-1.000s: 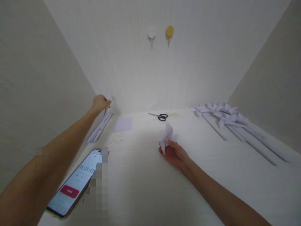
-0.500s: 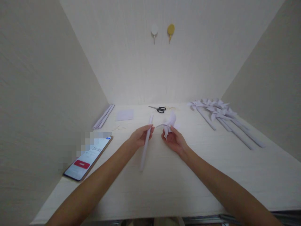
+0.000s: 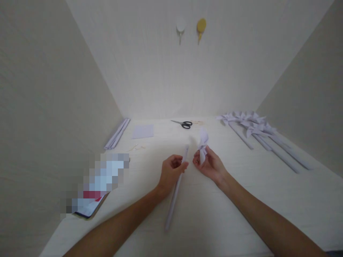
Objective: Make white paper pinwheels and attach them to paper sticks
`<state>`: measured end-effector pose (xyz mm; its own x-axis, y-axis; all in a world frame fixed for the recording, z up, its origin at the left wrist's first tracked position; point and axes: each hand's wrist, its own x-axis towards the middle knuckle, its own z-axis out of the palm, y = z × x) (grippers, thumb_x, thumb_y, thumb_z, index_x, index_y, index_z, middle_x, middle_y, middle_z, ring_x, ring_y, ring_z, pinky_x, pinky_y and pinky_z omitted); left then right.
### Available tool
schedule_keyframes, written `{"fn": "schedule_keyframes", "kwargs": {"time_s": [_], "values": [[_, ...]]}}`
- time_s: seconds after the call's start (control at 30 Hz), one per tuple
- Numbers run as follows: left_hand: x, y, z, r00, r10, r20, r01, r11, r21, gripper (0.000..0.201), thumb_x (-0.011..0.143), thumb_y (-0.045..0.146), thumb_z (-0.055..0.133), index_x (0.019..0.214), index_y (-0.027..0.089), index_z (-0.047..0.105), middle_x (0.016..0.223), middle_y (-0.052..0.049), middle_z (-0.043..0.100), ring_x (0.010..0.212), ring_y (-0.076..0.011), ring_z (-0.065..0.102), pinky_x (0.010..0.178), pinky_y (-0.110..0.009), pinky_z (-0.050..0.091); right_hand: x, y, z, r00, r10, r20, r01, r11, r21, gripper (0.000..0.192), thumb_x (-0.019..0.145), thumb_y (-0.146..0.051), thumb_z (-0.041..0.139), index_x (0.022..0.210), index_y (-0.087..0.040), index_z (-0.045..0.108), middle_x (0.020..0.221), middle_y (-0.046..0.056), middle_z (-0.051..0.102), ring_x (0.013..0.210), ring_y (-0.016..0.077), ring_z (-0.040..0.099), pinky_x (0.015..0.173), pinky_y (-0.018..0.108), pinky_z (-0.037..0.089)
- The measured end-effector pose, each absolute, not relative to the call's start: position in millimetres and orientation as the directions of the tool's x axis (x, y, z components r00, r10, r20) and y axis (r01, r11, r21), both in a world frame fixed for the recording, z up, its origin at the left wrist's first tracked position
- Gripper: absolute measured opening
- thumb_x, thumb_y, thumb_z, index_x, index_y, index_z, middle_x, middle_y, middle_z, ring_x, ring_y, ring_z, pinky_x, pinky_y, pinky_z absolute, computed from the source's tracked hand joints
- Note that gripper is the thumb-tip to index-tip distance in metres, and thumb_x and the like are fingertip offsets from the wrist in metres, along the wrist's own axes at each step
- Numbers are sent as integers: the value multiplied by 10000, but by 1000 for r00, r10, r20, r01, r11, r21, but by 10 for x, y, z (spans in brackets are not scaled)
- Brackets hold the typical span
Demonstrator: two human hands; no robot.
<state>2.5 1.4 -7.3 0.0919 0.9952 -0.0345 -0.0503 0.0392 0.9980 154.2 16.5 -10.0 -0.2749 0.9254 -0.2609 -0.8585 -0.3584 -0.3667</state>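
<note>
My left hand (image 3: 174, 170) is closed around a long white paper tube (image 3: 175, 198), gripping it above its middle. The tube slants, its upper end leaning away toward the right. Beside it, my right hand (image 3: 210, 164) pinches a white paper pinwheel head (image 3: 203, 141) between thumb and fingers, with its folded blades sticking up. A small gap separates the tube's top from the pinwheel head. Some of the right fingertips are hidden behind the paper.
Finished paper pinwheels (image 3: 253, 125) on sticks lie at the right. Black-handled scissors (image 3: 184, 124) rest at the back, near a square paper sheet (image 3: 143, 131). Rolled paper tubes (image 3: 118, 134) and a partly blurred phone (image 3: 89, 210) are on the left. Two hooks (image 3: 201, 26) hang on the wall.
Both hands have come nearer to me and to the right with the tube and the pinwheel head. The view has tilted slightly. Both grips continue.
</note>
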Motion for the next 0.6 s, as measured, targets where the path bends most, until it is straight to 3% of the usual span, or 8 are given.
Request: {"fn": "schedule_keyframes", "kwargs": {"time_s": [0.2,0.6], "values": [[53,5,-61,143,989,-38,11,37,999,336,614,279,626,899,104,591,525,39,509,449,-60,440,451,-193,347,1495,155,-111,-328,897,-297,-802,-430,-414,72,692,-218,586,669,-150,588,582,6,654,527,96,584,528,199,476],[42,2,-81,198,980,-12,-29,18,999,301,619,316,628,867,146,634,519,38,486,460,-60,411,448,-188,312,1507,170,-143,-331,901,-280,-747,-432,-506,69,699,-224,589,679,-158,585,605,10,657,560,115,602,560,228,485]]}}
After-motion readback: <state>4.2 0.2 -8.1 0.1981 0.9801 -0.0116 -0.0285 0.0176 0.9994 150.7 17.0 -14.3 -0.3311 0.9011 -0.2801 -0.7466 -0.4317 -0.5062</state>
